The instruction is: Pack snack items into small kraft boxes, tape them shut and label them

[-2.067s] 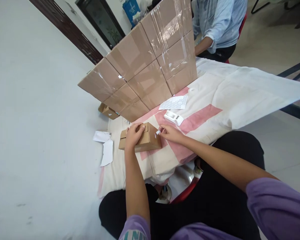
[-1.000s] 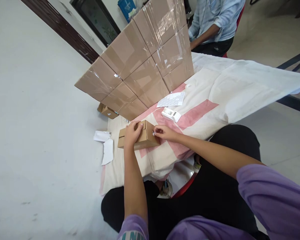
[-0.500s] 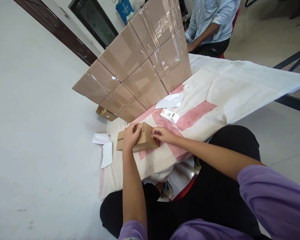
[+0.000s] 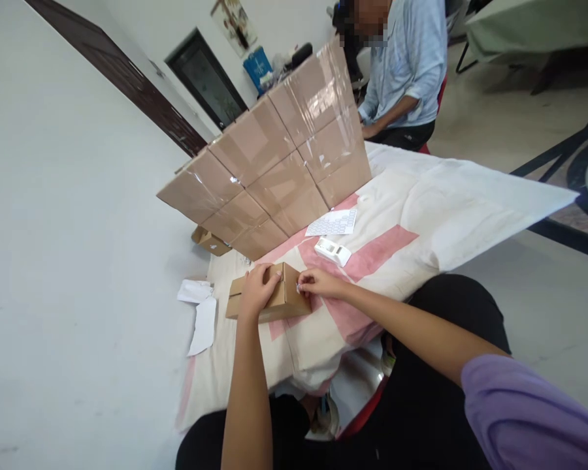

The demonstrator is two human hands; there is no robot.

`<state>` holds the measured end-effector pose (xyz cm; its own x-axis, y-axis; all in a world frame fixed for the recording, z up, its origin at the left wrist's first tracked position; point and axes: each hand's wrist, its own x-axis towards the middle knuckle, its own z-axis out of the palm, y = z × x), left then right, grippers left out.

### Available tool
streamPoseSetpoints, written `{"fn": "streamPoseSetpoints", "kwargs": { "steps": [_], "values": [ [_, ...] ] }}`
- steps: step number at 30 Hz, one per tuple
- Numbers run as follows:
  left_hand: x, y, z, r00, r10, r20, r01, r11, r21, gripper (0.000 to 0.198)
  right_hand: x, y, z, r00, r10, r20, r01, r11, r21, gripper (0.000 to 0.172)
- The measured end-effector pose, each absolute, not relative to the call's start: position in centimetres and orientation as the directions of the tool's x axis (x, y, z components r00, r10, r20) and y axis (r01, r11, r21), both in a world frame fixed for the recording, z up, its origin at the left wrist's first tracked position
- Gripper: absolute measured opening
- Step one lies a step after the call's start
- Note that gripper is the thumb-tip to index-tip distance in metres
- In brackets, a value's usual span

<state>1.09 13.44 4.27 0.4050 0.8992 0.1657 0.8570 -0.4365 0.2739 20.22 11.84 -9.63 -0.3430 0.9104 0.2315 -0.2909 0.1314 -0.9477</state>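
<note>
Since the earliest frame, the right hand (image 4: 318, 284) has been moving in toward the small cardboard box (image 4: 280, 303) and is now pinching a tiny whitish piece (image 4: 298, 288) at its end, exact contact being unclear. From above, the left hand (image 4: 259, 290) is clasping the box, which is resting on the pink-and-cream cloth (image 4: 279, 362) before the stacked cartons (image 4: 274, 176).

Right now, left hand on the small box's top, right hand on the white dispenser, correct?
No, the head view shows the right hand at the end of the small box, not on the white dispenser. The left hand is as stated.
</note>
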Motion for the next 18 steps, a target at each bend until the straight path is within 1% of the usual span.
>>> {"fn": "streamPoseSetpoints", "kwargs": {
  "steps": [4, 8, 13, 16, 18],
  "values": [
    [1.5, 13.3, 4.6, 0.414, 0.891, 0.187, 0.844, -0.452, 0.288, 0.039, 19.9, 11.3, -9.0, -0.295, 0.932, 0.210, -0.243, 0.139, -0.960, 0.030],
    [1.5, 13.9, 4.3, 0.411, 0.884, 0.224, 0.823, -0.465, 0.326, 0.036, 19.0, 11.3, -8.9, -0.223, 0.962, 0.157, -0.181, 0.117, -0.976, 0.022],
    [0.9, 15.0, 3.3, 0.413, 0.887, 0.206, 0.841, -0.458, 0.287, 0.039, 18.3, 12.1, -9.5, -0.199, 0.974, 0.112, -0.128, 0.087, -0.988, 0.017],
    [0.8, 15.2, 3.1, 0.401, 0.893, 0.203, 0.852, -0.445, 0.277, 0.037, 18.5, 12.4, -9.5, -0.190, 0.975, 0.116, -0.090, 0.100, -0.991, 0.016],
    [0.8, 15.2, 3.1, 0.386, 0.901, 0.200, 0.861, -0.429, 0.272, 0.039, 18.9, 12.3, -9.3, -0.181, 0.975, 0.131, -0.054, 0.123, -0.991, 0.016]
  ]
}}
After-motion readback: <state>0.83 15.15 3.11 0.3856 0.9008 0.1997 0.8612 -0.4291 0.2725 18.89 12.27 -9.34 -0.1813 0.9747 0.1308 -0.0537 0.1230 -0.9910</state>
